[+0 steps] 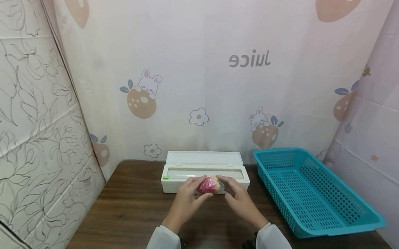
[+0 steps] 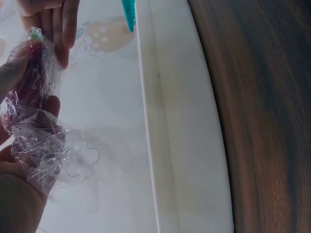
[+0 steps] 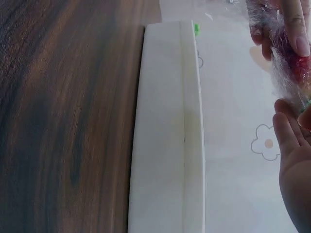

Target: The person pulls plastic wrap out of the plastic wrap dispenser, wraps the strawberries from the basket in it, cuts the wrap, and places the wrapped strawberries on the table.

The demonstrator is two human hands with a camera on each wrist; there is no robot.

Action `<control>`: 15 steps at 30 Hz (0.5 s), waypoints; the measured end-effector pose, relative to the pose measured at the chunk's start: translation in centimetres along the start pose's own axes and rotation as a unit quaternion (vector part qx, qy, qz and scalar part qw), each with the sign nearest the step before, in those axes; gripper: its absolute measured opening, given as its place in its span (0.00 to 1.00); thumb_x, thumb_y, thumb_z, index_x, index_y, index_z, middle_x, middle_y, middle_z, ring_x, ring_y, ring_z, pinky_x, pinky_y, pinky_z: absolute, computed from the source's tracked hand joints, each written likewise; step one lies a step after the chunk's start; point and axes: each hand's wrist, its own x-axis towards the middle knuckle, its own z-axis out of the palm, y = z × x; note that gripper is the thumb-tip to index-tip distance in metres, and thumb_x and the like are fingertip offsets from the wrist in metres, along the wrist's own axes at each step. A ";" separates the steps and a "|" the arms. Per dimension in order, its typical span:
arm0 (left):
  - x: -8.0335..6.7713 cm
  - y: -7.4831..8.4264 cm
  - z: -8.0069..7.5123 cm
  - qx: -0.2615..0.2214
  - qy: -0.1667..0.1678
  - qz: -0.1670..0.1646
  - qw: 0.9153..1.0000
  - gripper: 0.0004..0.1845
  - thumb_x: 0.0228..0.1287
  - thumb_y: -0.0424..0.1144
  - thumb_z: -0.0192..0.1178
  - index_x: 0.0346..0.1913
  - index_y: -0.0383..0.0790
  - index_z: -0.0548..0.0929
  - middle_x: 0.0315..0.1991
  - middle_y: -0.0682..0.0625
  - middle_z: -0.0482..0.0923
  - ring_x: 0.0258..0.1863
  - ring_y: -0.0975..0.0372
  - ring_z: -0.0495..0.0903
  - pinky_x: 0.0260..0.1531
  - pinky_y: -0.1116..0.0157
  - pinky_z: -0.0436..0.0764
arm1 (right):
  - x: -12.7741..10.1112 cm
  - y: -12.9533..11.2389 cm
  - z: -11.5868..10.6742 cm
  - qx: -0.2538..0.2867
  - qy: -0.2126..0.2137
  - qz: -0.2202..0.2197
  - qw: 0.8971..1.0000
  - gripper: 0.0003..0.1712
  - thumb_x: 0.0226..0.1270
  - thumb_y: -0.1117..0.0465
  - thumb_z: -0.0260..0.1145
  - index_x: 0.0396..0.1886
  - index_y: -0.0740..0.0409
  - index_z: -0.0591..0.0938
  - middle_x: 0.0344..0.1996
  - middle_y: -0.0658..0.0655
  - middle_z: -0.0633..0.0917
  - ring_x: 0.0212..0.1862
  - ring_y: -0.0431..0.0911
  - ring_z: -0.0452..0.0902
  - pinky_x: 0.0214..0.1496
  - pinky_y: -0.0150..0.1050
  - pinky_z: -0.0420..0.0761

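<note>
Both hands hold a red-and-yellow fruit (image 1: 209, 185) wrapped in crinkled clear film, with a bit of green at its right end; its exact kind is unclear. My left hand (image 1: 187, 200) grips the left end, thumb on the near side and fingers beyond it. At the other end, my right hand (image 1: 241, 199) curls its thumb and fingers around the green tip. Loose clear film (image 2: 41, 145) bunches by the left hand in the left wrist view. Just behind the hands stands a white cling film dispenser (image 1: 171, 185) with its lid raised and a green slider (image 1: 165, 177) on its left.
A blue-green plastic basket (image 1: 285, 206) stands to the right on the dark wooden table (image 1: 123, 215). Printed curtains (image 1: 197, 83) hang at the back and on both sides. Black straps with dark devices (image 1: 249, 246) sit at the wrists.
</note>
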 end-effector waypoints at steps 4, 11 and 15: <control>0.0 0.0 0.0 -0.003 -0.002 0.000 1.000 0.29 0.52 0.49 0.65 0.58 0.45 0.75 0.46 0.55 0.75 0.44 0.68 0.74 0.43 0.72 0.76 | 0.1 -1.2 -0.1 0.051 -0.031 0.050 0.997 0.33 0.56 0.82 0.49 0.63 0.63 0.65 0.61 0.61 0.68 0.62 0.48 0.62 0.57 0.42 0.69; -0.2 0.0 0.6 -0.011 0.004 0.024 1.000 0.29 0.50 0.48 0.67 0.57 0.43 0.76 0.45 0.54 0.76 0.43 0.67 0.75 0.42 0.71 0.77 | 0.1 0.9 0.0 0.154 -0.069 0.166 0.972 0.27 0.66 0.70 0.51 0.66 0.56 0.63 0.64 0.53 0.65 0.64 0.45 0.57 0.60 0.45 0.66; -0.3 0.0 0.7 -0.012 -0.004 0.027 1.000 0.29 0.51 0.48 0.66 0.57 0.43 0.75 0.45 0.53 0.76 0.42 0.67 0.75 0.39 0.72 0.77 | 0.1 1.4 0.0 0.161 -0.078 0.190 0.965 0.25 0.68 0.60 0.53 0.64 0.52 0.64 0.63 0.53 0.66 0.62 0.47 0.60 0.58 0.48 0.68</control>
